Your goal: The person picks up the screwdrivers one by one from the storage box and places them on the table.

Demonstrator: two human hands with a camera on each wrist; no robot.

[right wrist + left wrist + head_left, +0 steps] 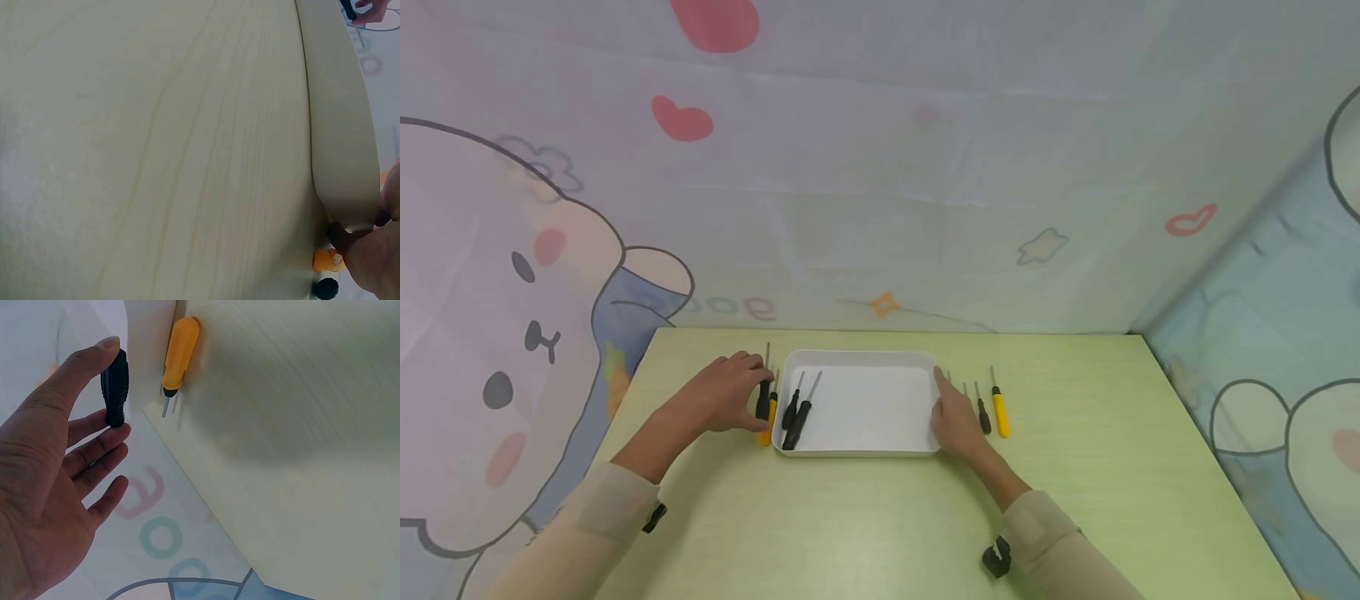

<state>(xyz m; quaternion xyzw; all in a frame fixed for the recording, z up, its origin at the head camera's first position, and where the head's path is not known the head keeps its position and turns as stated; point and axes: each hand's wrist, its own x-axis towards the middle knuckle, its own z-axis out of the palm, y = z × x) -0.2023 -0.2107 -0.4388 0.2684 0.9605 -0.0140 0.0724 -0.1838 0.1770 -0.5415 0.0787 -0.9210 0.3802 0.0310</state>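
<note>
My left hand [726, 398] pinches the handle of a black screwdriver [115, 387] between thumb and fingers, its shaft pointing away from me. It is just outside the left end of a white tray [872, 408]. Beside it on the table lies a yellow screwdriver [182, 350], close against the tray wall. Two black screwdrivers, a shorter one [791, 412] and a longer one [797, 427], lie inside the tray at its left end. My right hand [957, 421] grips the tray's right end, its fingertips on the rim.
Right of the tray lie a black screwdriver [983, 418] and a yellow screwdriver [1001, 414]. More thin shafts show behind my right hand, their handles mostly hidden. The pale table [850, 517] meets a printed cloth backdrop [880, 208] at its far edge.
</note>
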